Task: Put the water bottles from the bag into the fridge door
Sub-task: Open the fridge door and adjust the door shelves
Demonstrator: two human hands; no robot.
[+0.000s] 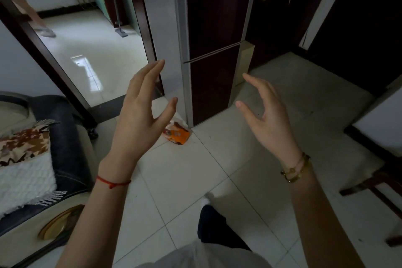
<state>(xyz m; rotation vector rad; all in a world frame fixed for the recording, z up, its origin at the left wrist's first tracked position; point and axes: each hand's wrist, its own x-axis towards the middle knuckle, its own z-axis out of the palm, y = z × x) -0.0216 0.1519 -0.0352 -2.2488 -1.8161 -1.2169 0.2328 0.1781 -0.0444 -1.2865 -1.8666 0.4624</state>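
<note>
A tall fridge (214,28) with dark red doors and silver sides stands ahead, both doors closed. At its lower left corner an orange and white plastic bag (177,134) lies on the tiled floor, partly hidden by my left thumb. No water bottles show. My left hand (140,115) is raised in front of the bag, fingers spread, holding nothing. My right hand (266,115) is raised in front of the fridge's lower right, fingers apart and empty.
A dark sofa (65,148) with a patterned cushion and white throw stands at the left. A doorway (87,50) opens at the upper left, where another person's legs (32,13) show. A wooden chair (374,172) is at the right, a dark cabinet (282,13) behind the fridge.
</note>
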